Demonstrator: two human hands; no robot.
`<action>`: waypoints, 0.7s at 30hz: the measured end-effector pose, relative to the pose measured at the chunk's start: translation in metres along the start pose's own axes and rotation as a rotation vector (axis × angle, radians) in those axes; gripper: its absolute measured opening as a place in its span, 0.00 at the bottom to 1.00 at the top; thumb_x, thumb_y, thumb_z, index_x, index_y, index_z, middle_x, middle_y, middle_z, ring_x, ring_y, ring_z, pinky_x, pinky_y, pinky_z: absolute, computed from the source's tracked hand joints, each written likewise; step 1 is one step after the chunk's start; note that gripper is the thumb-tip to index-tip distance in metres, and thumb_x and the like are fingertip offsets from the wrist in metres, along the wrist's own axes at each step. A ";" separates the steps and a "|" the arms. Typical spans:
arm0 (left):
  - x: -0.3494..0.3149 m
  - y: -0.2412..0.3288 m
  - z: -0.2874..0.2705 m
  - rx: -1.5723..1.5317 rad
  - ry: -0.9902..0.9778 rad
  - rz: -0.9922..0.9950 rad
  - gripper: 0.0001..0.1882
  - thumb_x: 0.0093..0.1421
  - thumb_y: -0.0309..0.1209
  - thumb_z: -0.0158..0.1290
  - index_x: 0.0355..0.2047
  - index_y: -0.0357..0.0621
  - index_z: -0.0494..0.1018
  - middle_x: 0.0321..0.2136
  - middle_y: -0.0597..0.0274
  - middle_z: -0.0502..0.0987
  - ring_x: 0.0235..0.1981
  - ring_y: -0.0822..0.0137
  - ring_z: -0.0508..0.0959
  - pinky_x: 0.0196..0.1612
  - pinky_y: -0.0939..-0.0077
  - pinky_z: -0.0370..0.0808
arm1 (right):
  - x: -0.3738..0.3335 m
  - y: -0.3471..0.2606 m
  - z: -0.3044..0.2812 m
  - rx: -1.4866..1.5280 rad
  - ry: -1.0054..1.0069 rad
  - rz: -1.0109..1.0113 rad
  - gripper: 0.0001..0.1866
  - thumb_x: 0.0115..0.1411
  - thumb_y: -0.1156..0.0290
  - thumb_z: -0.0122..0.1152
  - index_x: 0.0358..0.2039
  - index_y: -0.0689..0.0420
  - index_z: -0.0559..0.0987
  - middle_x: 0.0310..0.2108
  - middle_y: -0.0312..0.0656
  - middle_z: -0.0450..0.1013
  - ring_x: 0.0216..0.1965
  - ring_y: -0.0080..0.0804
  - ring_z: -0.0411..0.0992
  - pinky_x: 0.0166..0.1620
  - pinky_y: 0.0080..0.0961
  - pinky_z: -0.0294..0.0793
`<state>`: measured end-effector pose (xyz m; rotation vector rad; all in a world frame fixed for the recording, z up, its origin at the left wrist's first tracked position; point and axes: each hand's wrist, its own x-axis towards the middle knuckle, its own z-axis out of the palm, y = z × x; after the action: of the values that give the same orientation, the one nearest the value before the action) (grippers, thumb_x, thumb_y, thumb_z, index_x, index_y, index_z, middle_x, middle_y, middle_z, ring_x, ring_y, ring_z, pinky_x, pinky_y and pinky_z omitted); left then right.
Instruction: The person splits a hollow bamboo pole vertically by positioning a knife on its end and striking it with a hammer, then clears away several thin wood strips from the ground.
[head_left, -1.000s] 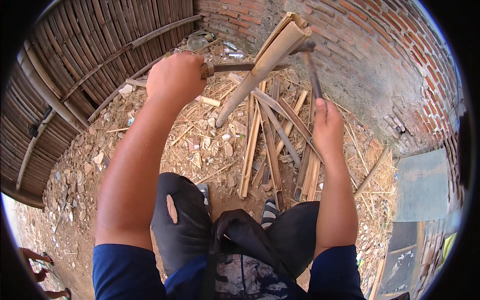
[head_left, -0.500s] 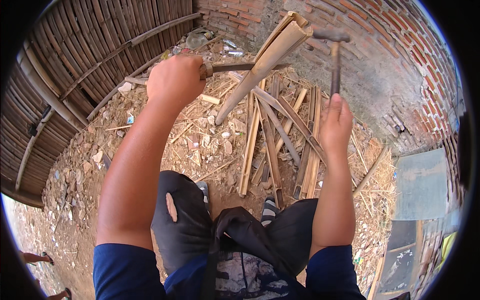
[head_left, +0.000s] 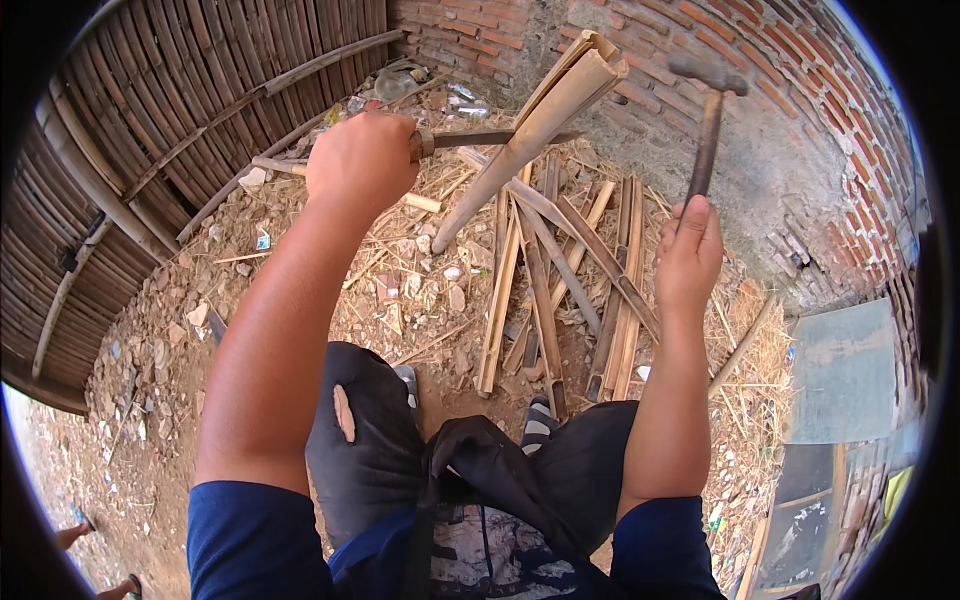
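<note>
My left hand [head_left: 362, 160] is wrapped round the wooden handle of a long-bladed knife [head_left: 468, 138]. The blade lies across a bamboo pole [head_left: 500, 178], wedged in its split, and its tip shows on the far right side. The pole leans up and to the right, its lower end near the ground and its upper end gaping in two. In my right hand [head_left: 690, 250] is a hammer [head_left: 707, 130], gripped low on its dark handle. The hammer's head is raised to the right of the pole, apart from both pole and knife.
Several split bamboo strips [head_left: 540, 300] lie piled in front of my feet on stony, straw-strewn ground [head_left: 390, 290]. A bamboo fence [head_left: 200, 110] stands at the left, a brick wall [head_left: 720, 160] at the far right. Grey panels [head_left: 840, 370] lean at the right. Another person's foot [head_left: 80, 525] shows lower left.
The hammer and my right hand have moved to the right, away from the pole. My left hand, the knife and the pole have shifted only slightly.
</note>
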<state>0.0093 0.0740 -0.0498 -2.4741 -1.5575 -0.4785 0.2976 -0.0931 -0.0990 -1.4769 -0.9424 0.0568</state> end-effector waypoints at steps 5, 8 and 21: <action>0.001 0.008 -0.002 -0.013 -0.007 0.010 0.09 0.58 0.33 0.58 0.39 0.49 0.82 0.35 0.54 0.85 0.39 0.52 0.85 0.42 0.57 0.83 | -0.022 0.058 0.030 -0.331 0.020 -0.130 0.26 0.76 0.46 0.45 0.43 0.60 0.75 0.21 0.36 0.68 0.23 0.26 0.67 0.27 0.32 0.67; 0.002 0.006 0.003 -0.013 0.013 -0.002 0.08 0.58 0.35 0.59 0.36 0.49 0.80 0.33 0.55 0.83 0.38 0.51 0.84 0.42 0.54 0.81 | -0.023 0.058 0.033 -0.464 -0.211 -0.062 0.29 0.75 0.43 0.44 0.40 0.60 0.76 0.21 0.35 0.68 0.23 0.25 0.67 0.29 0.31 0.68; 0.016 0.007 -0.013 -0.052 -0.154 -0.091 0.22 0.53 0.49 0.66 0.42 0.48 0.83 0.36 0.54 0.85 0.41 0.54 0.84 0.46 0.58 0.80 | 0.006 -0.025 -0.005 0.215 0.108 0.046 0.24 0.76 0.48 0.44 0.39 0.59 0.73 0.19 0.28 0.61 0.18 0.14 0.58 0.19 0.16 0.56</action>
<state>0.0196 0.0800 -0.0322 -2.5408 -1.7436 -0.3530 0.2918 -0.0980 -0.0743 -1.2898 -0.7897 0.1081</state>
